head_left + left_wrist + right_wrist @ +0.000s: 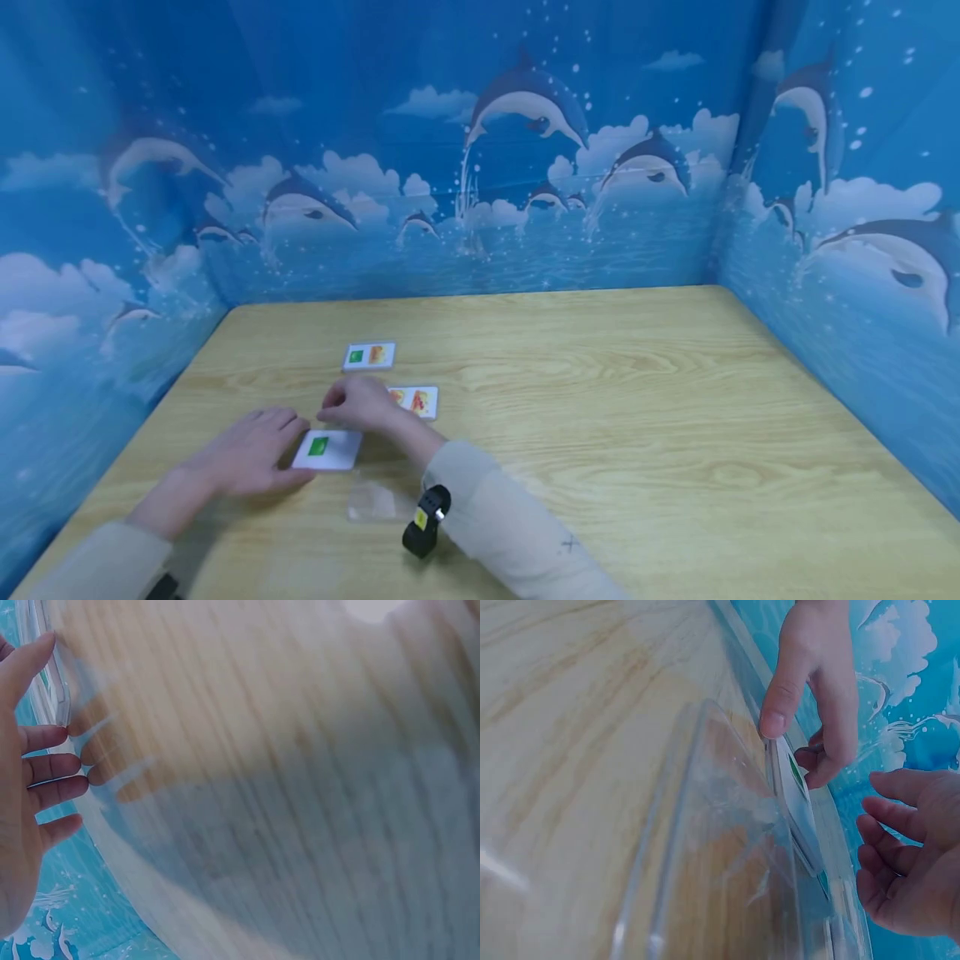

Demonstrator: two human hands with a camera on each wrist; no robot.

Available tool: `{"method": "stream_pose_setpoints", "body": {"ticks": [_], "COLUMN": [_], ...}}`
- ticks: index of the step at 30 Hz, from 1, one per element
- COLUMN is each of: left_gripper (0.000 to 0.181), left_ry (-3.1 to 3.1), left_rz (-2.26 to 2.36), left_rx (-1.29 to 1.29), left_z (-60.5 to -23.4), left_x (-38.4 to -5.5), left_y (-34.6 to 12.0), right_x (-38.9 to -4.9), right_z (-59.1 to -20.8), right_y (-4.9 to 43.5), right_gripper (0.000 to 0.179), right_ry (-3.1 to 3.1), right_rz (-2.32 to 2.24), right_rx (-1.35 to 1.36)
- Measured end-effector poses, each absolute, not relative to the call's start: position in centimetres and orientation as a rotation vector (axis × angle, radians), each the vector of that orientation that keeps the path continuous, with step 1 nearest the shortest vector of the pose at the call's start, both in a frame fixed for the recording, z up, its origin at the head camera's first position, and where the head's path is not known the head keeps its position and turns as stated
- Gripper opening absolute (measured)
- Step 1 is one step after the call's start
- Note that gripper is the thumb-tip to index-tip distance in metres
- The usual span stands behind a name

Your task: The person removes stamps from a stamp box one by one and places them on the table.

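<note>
My left hand [251,454] holds a white card [341,452] with a green picture at its left end, thumb at the near edge and fingers at the far left corner. The right wrist view shows this card [799,810] edge-on, looking like a small stack, with the left thumb against it. Just beyond the card my right hand [360,404] hovers with loosely bent fingers. Nothing shows between those fingers in the right wrist view. Behind the right hand lies another card [423,402] with orange food pictures, its left part covered by the hand.
Farther back lies a card [369,356] with a green and an orange picture. A clear plastic piece with raised edges [367,500] sits near my right forearm. The wood-grain table [637,417] is bordered by blue dolphin-print curtains [480,167].
</note>
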State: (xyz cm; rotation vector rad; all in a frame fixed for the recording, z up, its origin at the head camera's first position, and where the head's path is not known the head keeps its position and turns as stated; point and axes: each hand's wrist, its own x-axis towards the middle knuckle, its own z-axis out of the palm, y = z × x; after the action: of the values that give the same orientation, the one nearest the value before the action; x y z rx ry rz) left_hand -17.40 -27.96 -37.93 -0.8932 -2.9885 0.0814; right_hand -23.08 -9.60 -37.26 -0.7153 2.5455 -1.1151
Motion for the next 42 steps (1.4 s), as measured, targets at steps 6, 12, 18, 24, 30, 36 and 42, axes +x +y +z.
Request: {"method": "stream_pose_setpoints", "body": {"ticks": [6,12,18,24,30,36,42], "left_gripper": [0.068,0.063,0.057,0.054,0.054,0.055,0.058], "left_ry": [-2.942,-2.930,-2.861,-2.823,-2.819,-2.851,-2.876], "left_rz": [0.112,0.154,0.174,0.173,0.165,0.168,0.159], "left_rx": [-0.937,-0.952,-0.992,-1.007,-1.008,-0.985,-0.974], "left_z": [-38.0,-38.1,-38.2,-38.4,-38.6,-38.8,-38.5], "left_x": [-17.2,-17.3,-17.5,-17.5,-17.3,-17.3,-17.3], "left_y": [-28.0,-27.9,-27.9,-28.1,-28.1,-28.2,-28.1], "right_x": [-22.8,-22.5,-22.3,-22.0,-21.6,-21.4,-21.4], "right_z": [-37.5,-37.9,-38.2,-38.3,-38.5,-38.4,-38.3], "right_y": [-9.7,-9.8,-10.0,-10.5,-10.9,-11.0,-11.0], "right_gripper": [0.021,0.029,0.032,0.030,0.032,0.034,0.030], "right_ry": [2.572,2.550,2.581,2.671,2.739,2.706,2.728], "right_rz": [-1.037,-0.937,-0.824,-0.702,-0.595,-0.623,-0.597], "right_rx": [-0.777,-0.803,-0.788,-0.798,-0.802,-0.736,-0.764]}}
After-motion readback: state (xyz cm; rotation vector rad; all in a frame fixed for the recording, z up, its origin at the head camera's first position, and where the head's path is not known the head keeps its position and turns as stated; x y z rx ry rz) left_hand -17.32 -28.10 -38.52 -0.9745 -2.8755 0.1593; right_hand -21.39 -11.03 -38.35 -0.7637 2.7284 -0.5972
